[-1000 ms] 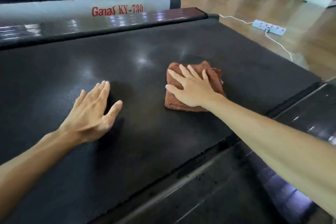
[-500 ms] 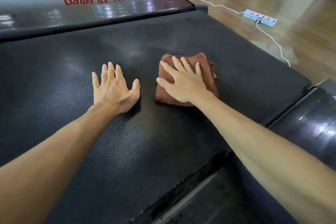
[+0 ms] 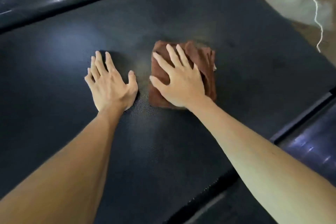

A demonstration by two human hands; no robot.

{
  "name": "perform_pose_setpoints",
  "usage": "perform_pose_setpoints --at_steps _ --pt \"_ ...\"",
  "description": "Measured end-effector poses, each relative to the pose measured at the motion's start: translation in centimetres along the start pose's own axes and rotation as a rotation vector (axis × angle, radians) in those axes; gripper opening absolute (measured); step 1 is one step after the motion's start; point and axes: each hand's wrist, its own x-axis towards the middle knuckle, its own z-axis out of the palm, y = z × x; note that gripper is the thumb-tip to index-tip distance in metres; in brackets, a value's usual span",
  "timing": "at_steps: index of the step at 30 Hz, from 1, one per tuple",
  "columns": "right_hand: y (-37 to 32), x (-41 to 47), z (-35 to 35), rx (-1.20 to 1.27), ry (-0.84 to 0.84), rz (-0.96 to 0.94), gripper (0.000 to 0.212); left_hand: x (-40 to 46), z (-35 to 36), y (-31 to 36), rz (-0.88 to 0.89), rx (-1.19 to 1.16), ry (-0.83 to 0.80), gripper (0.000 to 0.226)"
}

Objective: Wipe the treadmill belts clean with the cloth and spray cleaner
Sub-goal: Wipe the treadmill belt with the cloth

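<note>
Flat-palm wipe on the treadmill belt

The folded brown terry cloth (image 3: 199, 71) lies mid-belt under the right hand (image 3: 179, 82), whose fingers are spread straight and pressing, not gripping. At its nine o'clock the left hand (image 3: 111, 82) rests flat and released on the textured treadmill belt (image 3: 254, 51). The cloth looks soft, light and likely to bunch; press through the centre.

Two bare forearms extend into view, unsleeved to the frame edge, each ending in a bare hand, the left hand (image 3: 111, 85) and right hand (image 3: 180, 83), without gloves, rings, watch or wristband.
</note>
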Motion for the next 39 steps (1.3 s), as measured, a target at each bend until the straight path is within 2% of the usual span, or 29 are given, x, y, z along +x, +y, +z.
perform_pose_setpoints --at_steps 2,4,6,9,11,13,16,18,19,21,23,24,27,29,31,33,36,39 --pt "1.9 -2.6 -0.6 -0.031 -0.027 -0.018 0.072 -0.1 -0.1 0.2 -0.002 -0.008 0.002 0.084" --pt "3.6 -3.1 -1.5 -0.040 -0.065 0.133 0.072 0.2 -0.4 0.2 -0.011 -0.011 -0.008 0.084" --pt "4.0 -1.6 -1.6 -0.067 -0.050 0.296 0.071 0.0 -0.4 0.3 -0.024 -0.009 -0.026 0.083" --pt "3.4 4.6 -1.1 -0.054 -0.007 0.359 0.071 0.3 -0.5 0.5 -0.045 0.017 -0.058 0.082" --pt "2.5 9.3 -1.0 -0.029 -0.050 0.284 0.072 0.2 -0.5 0.4 -0.064 0.043 -0.074 0.083" --pt "1.3 11.5 -1.1 -0.027 -0.090 0.100 0.073 0.3 -0.5 0.5 -0.069 0.056 -0.084 0.083" --pt "0.7 8.3 -1.7 -0.029 -0.175 -0.210 0.073 0.0 -0.6 0.5 -0.094 0.058 -0.096 0.083" --pt "2.4 6.0 -2.4 -0.051 -0.218 -0.311 0.072 0.2 -0.7 0.7 -0.105 0.053 -0.097 0.085" --pt "3.6 6.0 -2.7 -0.050 -0.213 -0.281 0.071 0.2 -0.7 0.8 -0.108 0.056 -0.099 0.085" --pt "5.0 9.0 -2.8 -0.053 -0.149 -0.059 0.070 0.4 -0.8 0.8 -0.112 0.048 -0.105 0.086" --pt "4.2 14.2 -2.1 -0.052 -0.072 0.145 0.070 0.5 -0.8 0.8 -0.111 0.036 -0.113 0.086" --pt "3.1 16.9 -1.8 -0.043 -0.073 0.168 0.070 0.5 -0.8 0.8 -0.112 0.033 -0.120 0.086" --pt "-0.6 19.4 -0.9 -0.042 -0.098 -0.059 0.072 0.5 -1.0 0.6 -0.114 0.041 -0.144 0.087" --pt "-1.0 15.6 -1.4 -0.048 -0.171 -0.286 0.074 0.5 -1.0 0.6 -0.112 0.032 -0.156 0.088" --pt "0.7 11.4 -2.5 -0.062 -0.257 -0.400 0.075 0.5 -1.1 0.7 -0.126 0.025 -0.159 0.088" --pt "2.9 11.5 -2.8 -0.077 -0.235 -0.304 0.075 0.6 -1.1 0.7 -0.126 0.030 -0.158 0.088" --pt "2.5 18.2 -1.9 -0.074 -0.083 -0.025 0.073 0.7 -1.1 0.7 -0.122 0.030 -0.157 0.088" --pt "-0.7 24.6 -0.8 -0.072 -0.095 -0.015 0.072 0.7 -1.1 0.6 -0.122 0.029 -0.169 0.088"
